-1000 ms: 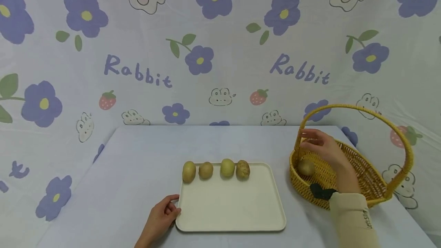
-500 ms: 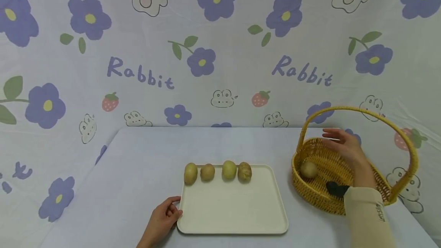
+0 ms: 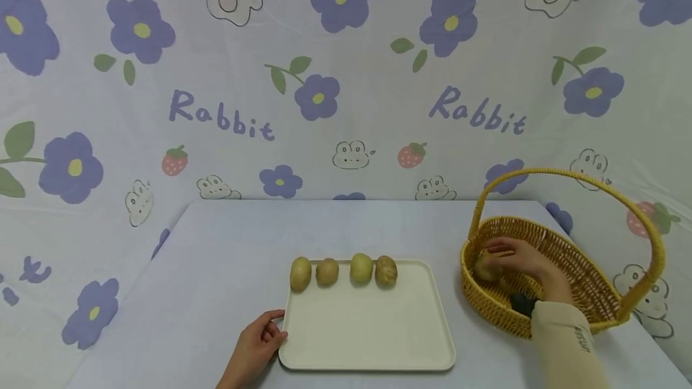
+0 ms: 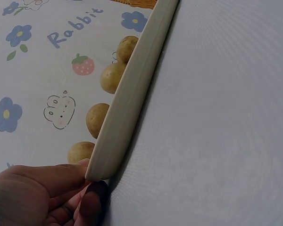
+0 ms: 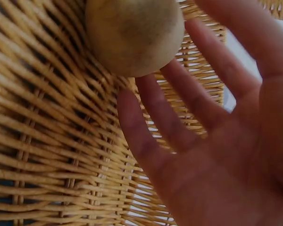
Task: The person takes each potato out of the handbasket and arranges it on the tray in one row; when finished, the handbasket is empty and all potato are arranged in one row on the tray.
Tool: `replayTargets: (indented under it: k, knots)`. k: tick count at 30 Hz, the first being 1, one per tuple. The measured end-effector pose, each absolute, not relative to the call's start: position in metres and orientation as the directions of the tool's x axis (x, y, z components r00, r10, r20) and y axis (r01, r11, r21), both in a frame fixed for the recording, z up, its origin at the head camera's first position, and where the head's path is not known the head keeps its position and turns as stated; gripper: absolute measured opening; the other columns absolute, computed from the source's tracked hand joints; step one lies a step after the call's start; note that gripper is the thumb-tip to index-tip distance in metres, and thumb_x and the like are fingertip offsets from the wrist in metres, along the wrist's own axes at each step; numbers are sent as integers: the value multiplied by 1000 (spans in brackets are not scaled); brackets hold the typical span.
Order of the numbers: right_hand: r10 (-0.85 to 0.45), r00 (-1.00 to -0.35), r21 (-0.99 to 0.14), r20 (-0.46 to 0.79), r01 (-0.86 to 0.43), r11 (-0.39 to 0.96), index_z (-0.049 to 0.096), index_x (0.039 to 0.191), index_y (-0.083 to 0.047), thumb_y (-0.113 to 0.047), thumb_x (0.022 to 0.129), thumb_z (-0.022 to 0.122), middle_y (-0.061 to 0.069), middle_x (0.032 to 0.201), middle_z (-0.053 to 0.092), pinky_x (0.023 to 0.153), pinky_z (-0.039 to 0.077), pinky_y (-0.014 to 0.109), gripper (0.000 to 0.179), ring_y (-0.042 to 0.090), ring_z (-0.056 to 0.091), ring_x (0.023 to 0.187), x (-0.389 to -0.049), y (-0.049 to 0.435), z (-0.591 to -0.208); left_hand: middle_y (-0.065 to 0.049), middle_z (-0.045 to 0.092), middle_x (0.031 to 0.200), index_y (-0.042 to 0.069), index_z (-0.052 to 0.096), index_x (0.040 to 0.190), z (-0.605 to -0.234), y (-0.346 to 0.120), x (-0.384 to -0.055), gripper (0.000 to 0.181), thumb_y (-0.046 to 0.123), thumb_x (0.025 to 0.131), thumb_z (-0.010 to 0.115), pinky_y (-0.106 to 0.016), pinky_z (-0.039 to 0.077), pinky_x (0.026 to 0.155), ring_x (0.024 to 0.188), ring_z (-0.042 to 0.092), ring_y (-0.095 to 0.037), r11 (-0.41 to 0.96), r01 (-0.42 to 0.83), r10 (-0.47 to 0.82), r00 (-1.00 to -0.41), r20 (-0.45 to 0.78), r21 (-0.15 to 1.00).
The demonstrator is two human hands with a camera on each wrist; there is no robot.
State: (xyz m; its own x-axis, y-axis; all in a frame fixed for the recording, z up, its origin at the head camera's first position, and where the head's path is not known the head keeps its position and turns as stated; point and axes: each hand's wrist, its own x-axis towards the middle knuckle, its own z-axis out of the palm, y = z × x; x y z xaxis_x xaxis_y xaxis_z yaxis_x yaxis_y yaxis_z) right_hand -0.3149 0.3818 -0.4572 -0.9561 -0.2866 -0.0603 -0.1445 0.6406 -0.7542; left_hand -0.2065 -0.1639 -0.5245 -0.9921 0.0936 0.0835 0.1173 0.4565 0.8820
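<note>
My left hand pinches the left edge of a cream rectangular tray, thumb at the rim and fingers curled beneath, as the left wrist view shows. Several potatoes stand in a row along the tray's far edge. My right hand is inside a yellow wicker basket with a tall hoop handle. There, its fingers reach out loosely around a round potato; the fingertips are at its surface, not plainly curled round it. Part of that potato is hidden by the hand in the head view.
The basket handle arches above the right forearm. A dark object shows beside the right wrist. A white-covered table carries everything, and a patterned cloth hangs behind it.
My right hand first drew back to the right above the basket, then came down and left onto the potato inside. My left hand stays at the tray's edge. The view has shifted slightly.
</note>
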Motion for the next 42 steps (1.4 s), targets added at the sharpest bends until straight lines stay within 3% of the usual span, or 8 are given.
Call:
replayTargets:
  k: [3, 9, 24, 31, 42]
  knots:
    - [-343, -936, -752, -83, -167, 637, 48, 128, 6, -20, 86, 66, 31, 126, 48, 85, 46, 46, 53, 42, 49, 110, -316, 379, -458, -1, 53, 71, -2, 59, 114, -522, -164, -207, 34, 2, 81, 67, -20, 40, 49, 52, 44, -3, 454, 118, 91, -992, 86, 883]
    - [-385, -914, -782, -127, -146, 606, 46, 128, 8, -16, 82, 71, 29, 123, 46, 77, 45, 35, 58, 27, 51, 97, -314, 376, -461, -2, 52, 71, -3, 59, 115, -521, -164, -207, 35, 1, 81, 67, -20, 40, 49, 53, 44, -4, 456, 111, 93, -993, 77, 883]
    - [-354, -932, -741, -73, -187, 645, 52, 125, 4, -20, 80, 73, 22, 115, 54, 76, 45, 34, 55, 26, 52, 96, -312, 381, -464, -2, 53, 72, -2, 58, 116, -520, -163, -207, 36, 3, 82, 68, -20, 41, 49, 53, 45, -4, 437, 104, 106, -992, 64, 893]
    - [-306, -951, -723, 36, -236, 650, 52, 127, 0, -23, 80, 73, 20, 124, 53, 79, 46, 33, 55, 31, 51, 107, -305, 382, -441, -2, 53, 71, -3, 58, 115, -522, -161, -206, 35, 0, 81, 67, -20, 41, 48, 52, 45, -4, 449, 114, 105, -992, 75, 886]
    - [-399, -911, -743, 102, -337, 578, 54, 128, -6, -22, 82, 72, 10, 125, 55, 82, 46, 25, 52, 18, 54, 105, -287, 358, -395, -2, 52, 72, -3, 58, 116, -522, -161, -205, 35, 1, 82, 67, -20, 41, 49, 53, 45, -5, 450, 99, 92, -994, 64, 887]
